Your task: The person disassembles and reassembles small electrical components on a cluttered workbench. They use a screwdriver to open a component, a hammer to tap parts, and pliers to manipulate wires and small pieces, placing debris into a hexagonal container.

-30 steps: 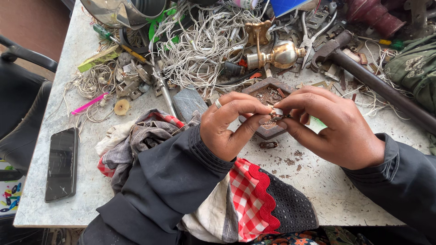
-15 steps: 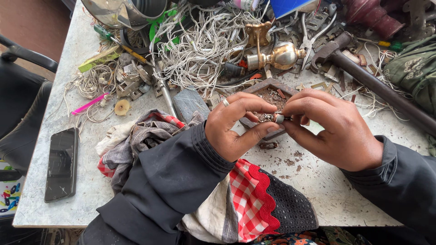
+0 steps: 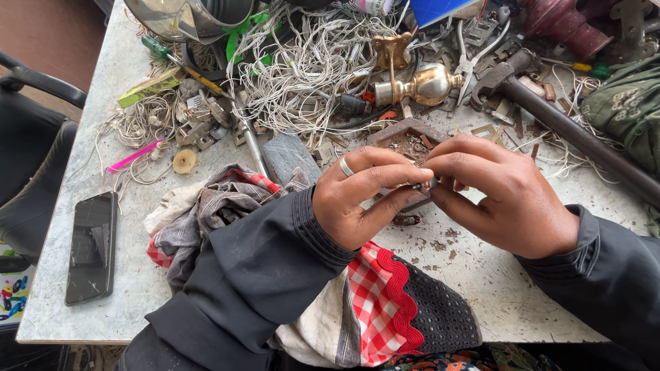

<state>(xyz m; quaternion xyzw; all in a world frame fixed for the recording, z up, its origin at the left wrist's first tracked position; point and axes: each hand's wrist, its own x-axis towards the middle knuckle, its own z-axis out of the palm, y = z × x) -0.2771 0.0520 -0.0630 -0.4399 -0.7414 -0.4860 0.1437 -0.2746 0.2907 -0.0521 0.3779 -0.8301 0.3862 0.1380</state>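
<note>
A: What are the hands doing?

B: The left hand and the right hand meet fingertip to fingertip, both closed in a pinch on one small metal part. The left thumb presses up from below while its fingers curl over the top; a ring sits on one finger.

A: Where is the part, exactly?

B: Between the two hands, held just above a small rusty tray of bits lying right behind the fingers.

A: How far along does the work look?

B: I judge it mid-way: the part is off the surface and being worked, not set down. Too small to say what has been done to it.

A: And around them?

B: Under the left wrist lies a heap of rags, including a red checked cloth. Beyond the hands, a tangle of white wires, a brass fitting and a hammer. Far off to the left, a dark phone.
</note>
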